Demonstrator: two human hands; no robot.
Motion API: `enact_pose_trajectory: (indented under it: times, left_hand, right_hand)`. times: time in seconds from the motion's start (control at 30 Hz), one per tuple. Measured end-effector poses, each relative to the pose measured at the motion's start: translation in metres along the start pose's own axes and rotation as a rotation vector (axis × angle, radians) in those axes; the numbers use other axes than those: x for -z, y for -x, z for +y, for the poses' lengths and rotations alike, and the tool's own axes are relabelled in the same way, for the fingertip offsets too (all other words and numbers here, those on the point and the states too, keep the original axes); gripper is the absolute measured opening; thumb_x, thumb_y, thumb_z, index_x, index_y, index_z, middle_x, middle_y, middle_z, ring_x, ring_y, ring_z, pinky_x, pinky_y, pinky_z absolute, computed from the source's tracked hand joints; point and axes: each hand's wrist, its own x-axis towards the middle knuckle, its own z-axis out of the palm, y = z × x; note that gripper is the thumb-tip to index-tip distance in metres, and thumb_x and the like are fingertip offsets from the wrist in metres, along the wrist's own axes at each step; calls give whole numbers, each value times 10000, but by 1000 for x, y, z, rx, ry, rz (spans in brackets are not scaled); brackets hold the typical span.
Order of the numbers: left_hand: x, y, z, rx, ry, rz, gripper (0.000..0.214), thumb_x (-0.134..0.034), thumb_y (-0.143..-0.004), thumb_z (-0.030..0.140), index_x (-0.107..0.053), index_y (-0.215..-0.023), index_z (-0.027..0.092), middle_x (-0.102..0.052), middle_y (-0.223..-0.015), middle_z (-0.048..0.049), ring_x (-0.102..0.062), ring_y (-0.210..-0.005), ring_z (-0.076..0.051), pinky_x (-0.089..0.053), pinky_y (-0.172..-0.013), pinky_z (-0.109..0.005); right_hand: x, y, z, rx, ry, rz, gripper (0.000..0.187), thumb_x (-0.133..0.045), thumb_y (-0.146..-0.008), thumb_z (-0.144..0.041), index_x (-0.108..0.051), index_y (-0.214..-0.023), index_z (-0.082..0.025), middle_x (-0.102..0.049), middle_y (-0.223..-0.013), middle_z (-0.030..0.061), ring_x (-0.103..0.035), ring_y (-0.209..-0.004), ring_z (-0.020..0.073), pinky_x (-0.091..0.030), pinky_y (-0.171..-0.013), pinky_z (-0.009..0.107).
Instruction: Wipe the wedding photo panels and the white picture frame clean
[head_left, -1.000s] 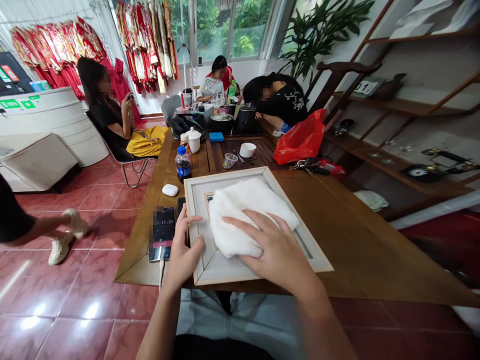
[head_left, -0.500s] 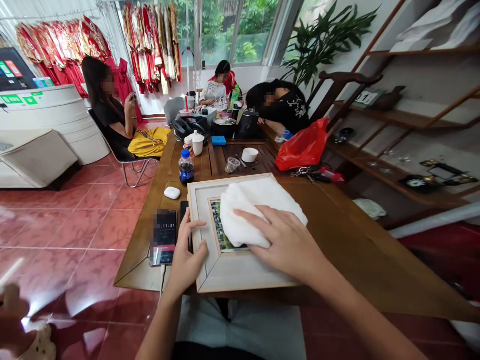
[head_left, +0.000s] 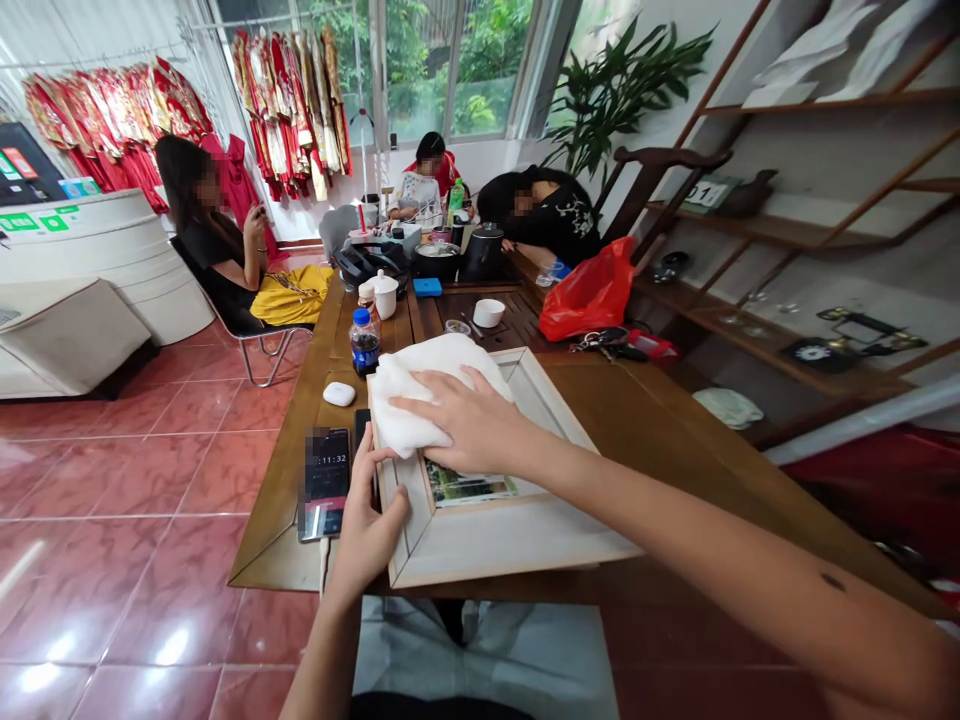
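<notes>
A pale wooden picture frame (head_left: pixel 517 530) lies flat on the brown wooden table (head_left: pixel 675 440), with a green picture showing in its middle. My right hand (head_left: pixel 469 420) presses flat on a white cloth (head_left: pixel 416 385) at the frame's far left corner, fingers spread over it. At the frame's left edge near the front, my left hand (head_left: pixel 367 520) grips the rim with thumb on top. A phone (head_left: pixel 325 482) lies just left of that hand.
A white earbud case (head_left: pixel 339 394), a dark drink bottle (head_left: pixel 365 342), cups, a kettle and a red plastic bag (head_left: pixel 589 295) stand further up the table. Three people sit at the far end. Wooden shelves run along the right; red tiled floor lies left.
My right hand has slid the cloth from the frame's near middle to its far left corner, uncovering the picture. The left hand has kept its grip. A person who walked past at left has gone.
</notes>
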Motion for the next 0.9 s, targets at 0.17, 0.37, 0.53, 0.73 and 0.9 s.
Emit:
enact_pose_trajectory:
  times: [0.17,0.37,0.53,0.73,0.9]
  left_hand:
    - [-1,1,1,13,12,14,296,-581,-895,187,-595,-1186,244,-249,-1702,-100,-174,-1592,-295,-153,-1285,-522]
    - [-2,1,2,29,54,33,268,-608,-885,208,-601,-1151,245,-247,-1701,-107,-178,-1591,-297,-160,-1283,-525]
    - [-1,1,2,29,53,36,267,-618,-888,212,-600,-1152,246,-255,-1699,-109,-192,-1588,-302,-161,-1283,-526]
    - [-1,0,0,36,67,48,278,-628,-883,220,-590,-1157,247,-245,-1702,-113,-211,-1582,-310,-160,-1284,-530]
    - [-3,-1,1,29,112,40,277,-624,-889,238,-564,-1160,254,-236,-1703,-109,-204,-1585,-298,-170,-1283,-531]
  right_hand:
    - [-7,-1,18,32,-48,-66,720,-708,-824,-381,-499,-1509,-310,-402,-1611,182,-374,-1468,354,-243,-1138,642]
    - [2,25,43,-14,87,-36,632,-666,-837,-382,-564,-1451,-278,-437,-1587,189,-429,-1414,402,-325,-1057,627]
    - [9,50,69,-99,188,-20,587,-646,-808,-380,-615,-1382,-261,-528,-1502,202,-495,-1344,411,-339,-1014,644]
    - [9,76,78,-139,137,0,567,-637,-784,-394,-647,-1337,-267,-579,-1451,172,-527,-1314,382,-402,-989,553]
    - [7,107,62,-121,62,13,562,-626,-760,-377,-667,-1312,-279,-619,-1390,161,-582,-1239,388,-441,-942,558]
